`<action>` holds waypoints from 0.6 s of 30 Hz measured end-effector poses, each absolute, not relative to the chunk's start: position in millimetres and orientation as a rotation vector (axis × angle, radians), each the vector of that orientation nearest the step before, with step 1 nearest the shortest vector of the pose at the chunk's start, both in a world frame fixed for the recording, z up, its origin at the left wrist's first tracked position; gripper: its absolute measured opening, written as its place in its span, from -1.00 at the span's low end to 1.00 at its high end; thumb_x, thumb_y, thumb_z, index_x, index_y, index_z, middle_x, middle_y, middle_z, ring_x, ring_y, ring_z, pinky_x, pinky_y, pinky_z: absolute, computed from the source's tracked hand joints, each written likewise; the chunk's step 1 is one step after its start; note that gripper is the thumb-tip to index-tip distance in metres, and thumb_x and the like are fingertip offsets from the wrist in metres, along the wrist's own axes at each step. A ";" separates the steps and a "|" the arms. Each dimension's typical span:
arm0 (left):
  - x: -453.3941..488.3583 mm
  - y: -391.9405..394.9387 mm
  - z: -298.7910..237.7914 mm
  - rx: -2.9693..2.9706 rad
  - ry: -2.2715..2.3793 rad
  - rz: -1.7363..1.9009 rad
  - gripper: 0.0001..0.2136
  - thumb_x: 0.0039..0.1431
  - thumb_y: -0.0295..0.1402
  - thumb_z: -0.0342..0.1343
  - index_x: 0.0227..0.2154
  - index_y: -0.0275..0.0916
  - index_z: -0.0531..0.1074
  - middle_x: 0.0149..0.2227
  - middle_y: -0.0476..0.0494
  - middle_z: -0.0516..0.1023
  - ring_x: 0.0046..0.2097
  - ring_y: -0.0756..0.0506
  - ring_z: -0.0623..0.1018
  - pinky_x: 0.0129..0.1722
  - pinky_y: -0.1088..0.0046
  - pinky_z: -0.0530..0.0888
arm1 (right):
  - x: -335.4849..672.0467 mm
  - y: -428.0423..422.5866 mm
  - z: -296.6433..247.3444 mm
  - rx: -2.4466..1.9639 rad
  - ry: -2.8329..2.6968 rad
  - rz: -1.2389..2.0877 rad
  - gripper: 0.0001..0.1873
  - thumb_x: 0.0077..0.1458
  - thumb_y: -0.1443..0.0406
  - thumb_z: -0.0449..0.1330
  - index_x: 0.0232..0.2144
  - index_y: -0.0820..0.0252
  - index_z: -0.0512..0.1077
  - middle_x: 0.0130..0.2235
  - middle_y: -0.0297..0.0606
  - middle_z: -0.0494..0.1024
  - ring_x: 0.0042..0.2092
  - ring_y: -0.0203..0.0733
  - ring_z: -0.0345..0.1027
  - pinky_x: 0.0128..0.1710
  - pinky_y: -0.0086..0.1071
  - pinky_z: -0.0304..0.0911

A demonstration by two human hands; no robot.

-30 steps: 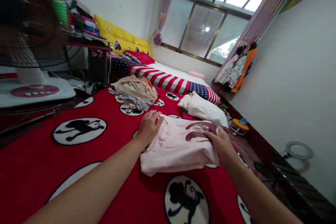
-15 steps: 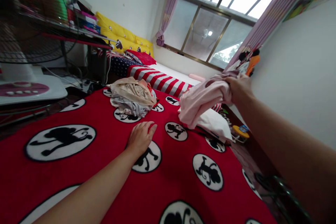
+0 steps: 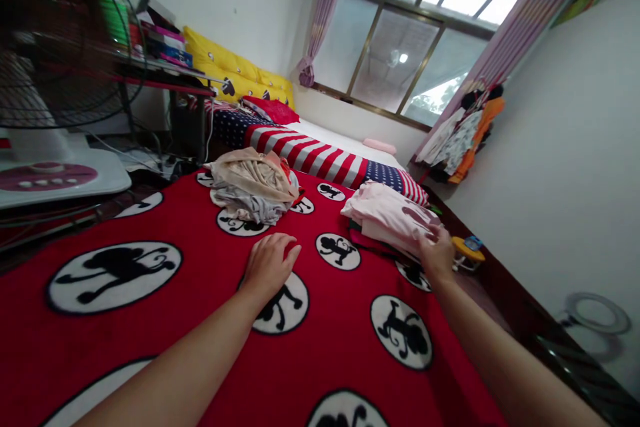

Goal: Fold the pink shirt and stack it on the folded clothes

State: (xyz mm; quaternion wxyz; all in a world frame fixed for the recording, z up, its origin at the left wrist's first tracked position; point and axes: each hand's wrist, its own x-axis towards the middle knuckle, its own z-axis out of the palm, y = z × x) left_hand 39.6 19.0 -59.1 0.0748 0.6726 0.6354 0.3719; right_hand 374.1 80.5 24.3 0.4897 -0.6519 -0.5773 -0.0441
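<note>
A pale pink shirt (image 3: pixel 380 205) with a darker print lies folded on top of a stack of folded clothes (image 3: pixel 367 237) at the right far part of the red blanket (image 3: pixel 210 347). My right hand (image 3: pixel 437 255) is at the shirt's near right edge, fingers closed on its fabric. Fingers spread, my left hand (image 3: pixel 269 263) rests on the blanket over one of its white ovals with a black monkey figure, holding nothing. Beyond it sits a rumpled heap of beige and grey clothes (image 3: pixel 253 185).
At the left stands a fan (image 3: pixel 55 140), beside a desk (image 3: pixel 165 83) with boxes. Behind the blanket is a second bed (image 3: pixel 300 153) with a striped, starred cover. Clothes (image 3: pixel 465 140) hang by the window; a yellow stool (image 3: pixel 467 250) stands at the right.
My right hand has come down with the pink shirt, which was bunched in the air and now lies flat on the stack. My left hand has stayed in place.
</note>
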 end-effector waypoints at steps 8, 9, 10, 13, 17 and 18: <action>35.1 18.4 -61.3 2.057 1.877 1.072 -0.82 0.17 -0.33 0.06 -0.27 -0.11 0.57 0.01 -0.11 0.50 0.08 -0.18 0.44 0.10 0.20 0.34 | 220.0 -31.4 -57.9 -1.208 -1.718 0.661 -0.79 0.02 0.34 0.14 -0.24 0.14 0.47 -0.06 -0.16 0.52 0.00 -0.12 0.39 0.02 -0.24 0.27; 34.7 18.4 -61.6 2.055 1.873 1.070 -0.81 0.17 -0.33 0.06 -0.27 -0.10 0.57 0.02 -0.10 0.50 0.08 -0.18 0.44 0.11 0.20 0.34 | 211.7 -40.4 -58.6 -1.206 -1.804 0.622 -0.81 0.00 0.38 0.15 -0.29 0.11 0.50 -0.06 -0.18 0.51 0.01 -0.11 0.37 0.04 -0.22 0.23; 34.5 18.5 -61.7 2.052 1.872 1.069 -0.82 0.16 -0.34 0.06 -0.28 -0.10 0.57 0.02 -0.10 0.50 0.08 -0.17 0.44 0.11 0.20 0.34 | 207.0 -46.6 -58.0 -1.212 -1.879 0.569 -0.82 -0.01 0.40 0.17 -0.34 0.10 0.52 -0.06 -0.20 0.52 0.02 -0.10 0.35 0.05 -0.20 0.20; 34.5 18.7 -61.2 2.046 1.883 1.081 -0.82 0.15 -0.35 0.07 -0.28 -0.09 0.58 0.01 -0.08 0.51 0.07 -0.16 0.45 0.11 0.21 0.34 | 206.4 -51.3 -53.1 -1.238 -1.964 0.494 -0.82 0.00 0.43 0.19 -0.39 0.07 0.54 -0.09 -0.25 0.54 -0.01 -0.09 0.35 0.01 -0.19 0.18; 35.7 19.1 -59.3 2.035 1.902 1.078 -0.82 0.16 -0.35 0.06 -0.30 -0.09 0.58 -0.01 -0.08 0.51 0.05 -0.17 0.46 0.09 0.19 0.35 | 210.9 -45.5 -51.2 -1.235 -1.929 0.513 -0.83 0.03 0.42 0.17 -0.42 0.07 0.54 -0.12 -0.25 0.55 -0.04 -0.10 0.37 -0.01 -0.21 0.18; 36.0 19.2 -58.8 2.030 1.908 1.069 -0.82 0.17 -0.35 0.07 -0.30 -0.09 0.58 0.00 -0.08 0.51 0.05 -0.17 0.46 0.08 0.19 0.36 | 210.9 -44.6 -51.6 -1.237 -1.932 0.512 -0.83 0.04 0.42 0.17 -0.42 0.07 0.54 -0.12 -0.25 0.55 -0.04 -0.10 0.37 -0.02 -0.20 0.18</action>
